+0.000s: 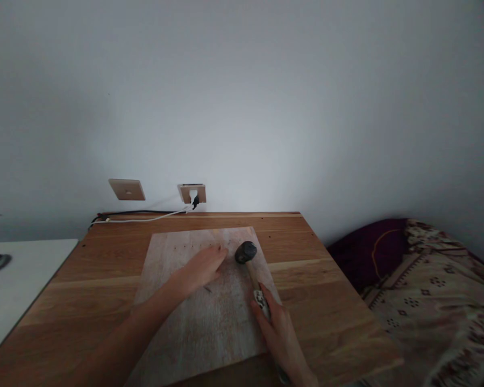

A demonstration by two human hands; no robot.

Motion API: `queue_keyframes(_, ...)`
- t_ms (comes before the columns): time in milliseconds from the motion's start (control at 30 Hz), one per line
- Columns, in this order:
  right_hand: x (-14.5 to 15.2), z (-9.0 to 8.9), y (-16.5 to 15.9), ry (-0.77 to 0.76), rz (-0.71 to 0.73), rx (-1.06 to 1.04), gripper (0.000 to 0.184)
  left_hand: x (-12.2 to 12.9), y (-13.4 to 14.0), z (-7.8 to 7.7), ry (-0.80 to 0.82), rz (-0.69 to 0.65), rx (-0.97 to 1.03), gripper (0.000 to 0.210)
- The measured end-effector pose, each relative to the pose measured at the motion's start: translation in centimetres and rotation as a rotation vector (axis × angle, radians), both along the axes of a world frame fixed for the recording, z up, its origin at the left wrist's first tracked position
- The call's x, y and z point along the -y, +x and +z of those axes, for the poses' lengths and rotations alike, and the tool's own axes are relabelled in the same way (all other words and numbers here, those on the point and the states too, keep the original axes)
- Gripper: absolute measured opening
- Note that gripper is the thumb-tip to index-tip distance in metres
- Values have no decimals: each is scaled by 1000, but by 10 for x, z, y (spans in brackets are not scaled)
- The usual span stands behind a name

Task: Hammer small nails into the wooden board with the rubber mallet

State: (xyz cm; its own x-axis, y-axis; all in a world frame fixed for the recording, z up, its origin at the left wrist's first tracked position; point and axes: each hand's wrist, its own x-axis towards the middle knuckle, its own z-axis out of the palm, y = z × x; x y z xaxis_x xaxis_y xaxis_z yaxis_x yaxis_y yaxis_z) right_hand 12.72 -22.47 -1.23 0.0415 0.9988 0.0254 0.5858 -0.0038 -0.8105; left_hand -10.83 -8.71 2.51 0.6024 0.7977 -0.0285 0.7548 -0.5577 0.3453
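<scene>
Hammer (pixel 253 277) clasped in the right hand (pixel 280 328), fingers wrapped round the patterned part of its handle, dark head ahead of the grip, over the far right part of a pale board (pixel 210 333). Just left of the hammer's head: the left hand (pixel 205 267), fingertips drawn together close to the board; cannot tell whether anything is pinched there. Just beyond the left hand, a row of dark dots (pixel 200 245), too small to tell as nails or holes. On the near side of the left hand, a thin dark sliver (pixel 207 289) on the board. Under the board and right of the right hand, a wooden table (pixel 306 290). Far left of both hands, a white panel (pixel 32 285). Well beyond the left hand, on the wall (pixel 250 107), an outlet (pixel 202 194) with plugs in it. Well right of the right hand, past the table's edge, patterned cloth (pixel 423 301) beside purple cloth (pixel 358 247).
</scene>
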Motion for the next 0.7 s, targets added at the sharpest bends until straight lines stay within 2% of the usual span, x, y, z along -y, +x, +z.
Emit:
queue_keyframes(100, -1, 1, 0, -14, 4, -4, 54, 6, -6, 0, 10, 30, 36, 38)
queue_keyframes(200, -1, 1, -1, -51, -10, 12, 57, 9, -10, -1, -27, 2, 26, 32)
queue_keyframes(333, 0, 0, -1, -60, 1, 17, 62, -7, -12, -3, -34, 2, 126, 26)
queue_keyframes(500, 0, -4, 0, -27, -22, 0, 58, -45, -9, -16, -137, 189, 563, 18)
queue_keyframes(600, -1, -4, 0, -30, -23, -3, 59, -56, -6, -27, -111, 303, 658, 14)
queue_keyframes(700, -1, -2, 0, -33, -15, -1, 61, -56, -3, -34, -76, 354, 663, 12)
